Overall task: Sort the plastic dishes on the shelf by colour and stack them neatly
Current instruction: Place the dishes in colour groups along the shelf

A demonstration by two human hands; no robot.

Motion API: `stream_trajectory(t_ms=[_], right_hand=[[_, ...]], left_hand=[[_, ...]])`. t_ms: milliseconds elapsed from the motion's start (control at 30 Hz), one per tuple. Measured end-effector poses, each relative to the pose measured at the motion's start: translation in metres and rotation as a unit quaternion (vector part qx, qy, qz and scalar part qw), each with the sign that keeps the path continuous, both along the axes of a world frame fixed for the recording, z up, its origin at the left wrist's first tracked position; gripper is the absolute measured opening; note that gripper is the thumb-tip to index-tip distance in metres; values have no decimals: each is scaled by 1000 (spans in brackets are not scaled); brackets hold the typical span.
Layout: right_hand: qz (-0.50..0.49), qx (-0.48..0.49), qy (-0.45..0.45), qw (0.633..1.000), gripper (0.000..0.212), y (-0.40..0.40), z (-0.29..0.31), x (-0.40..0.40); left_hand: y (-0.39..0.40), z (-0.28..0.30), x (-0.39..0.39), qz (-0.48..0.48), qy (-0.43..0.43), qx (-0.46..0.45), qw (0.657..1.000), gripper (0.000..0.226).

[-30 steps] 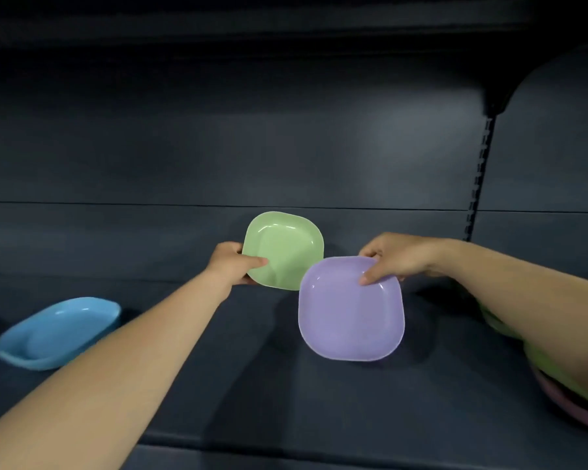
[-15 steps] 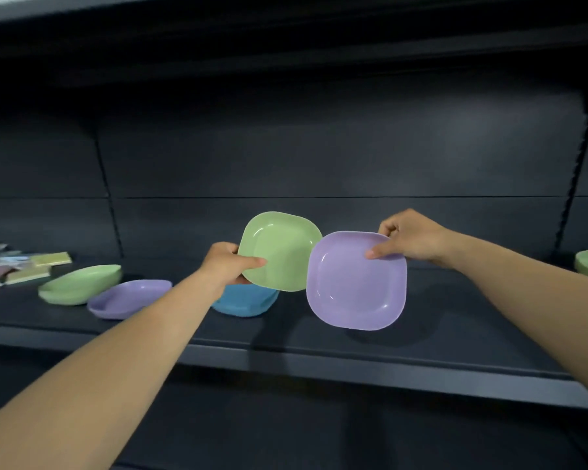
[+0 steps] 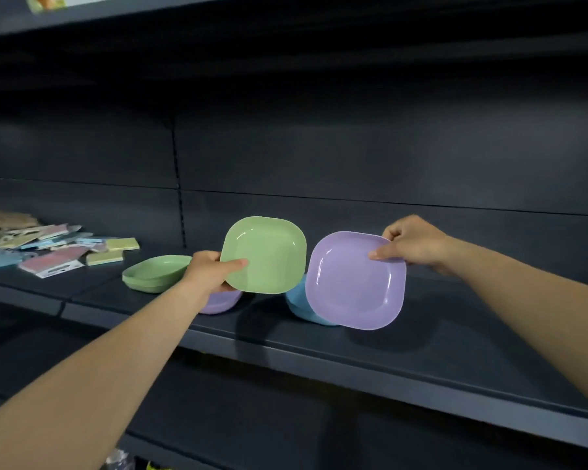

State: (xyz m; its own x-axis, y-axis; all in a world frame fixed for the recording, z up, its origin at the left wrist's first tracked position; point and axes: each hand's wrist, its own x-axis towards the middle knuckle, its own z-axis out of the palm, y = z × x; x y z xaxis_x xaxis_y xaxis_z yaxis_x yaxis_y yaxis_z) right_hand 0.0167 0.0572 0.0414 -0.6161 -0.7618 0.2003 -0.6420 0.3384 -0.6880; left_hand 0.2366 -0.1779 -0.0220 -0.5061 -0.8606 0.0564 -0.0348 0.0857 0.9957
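Dishes hang from edge pinches: my left hand (image 3: 211, 271) holds the green dish (image 3: 263, 255), my right hand (image 3: 411, 240) the purple dish (image 3: 355, 279), above the shelf (image 3: 421, 354). Thin grips; either could slip onto the blue dish (image 3: 297, 305) or shove the green stack (image 3: 155, 273) crooked.

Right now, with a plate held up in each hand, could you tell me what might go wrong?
1. The right hand pinches only a corner of the purple plate; that grip could slip.
2. The left hand hides the purple stack, so stacking there may go askew.
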Motion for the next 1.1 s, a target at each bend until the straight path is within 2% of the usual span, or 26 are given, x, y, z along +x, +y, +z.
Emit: stream_trajectory(t_ms=[167, 300, 467, 600, 700, 800, 1100], right_hand=[[24, 16, 0, 1000, 20, -41, 5, -10], [44, 18, 8, 999, 11, -74, 14, -22], [60, 4, 19, 998, 13, -112, 19, -32], [70, -8, 17, 997, 11, -140, 16, -29], [68, -9, 15, 998, 19, -161, 11, -20], [57, -18, 2, 998, 23, -180, 7, -12], [10, -5, -62, 998, 15, -228, -13, 24]], left_hand=[[-37, 11, 5, 7, -17, -23, 1000, 15], [-66, 24, 2, 14, -8, -27, 1000, 26], [-85, 30, -2, 22, -12, -38, 999, 19], [-107, 24, 1, 29, 0, -26, 999, 23], [-130, 17, 9, 38, -8, -29, 999, 26], [-156, 16, 17, 32, -8, -29, 999, 17], [-219, 12, 33, -3, -21, 2, 1000, 23]])
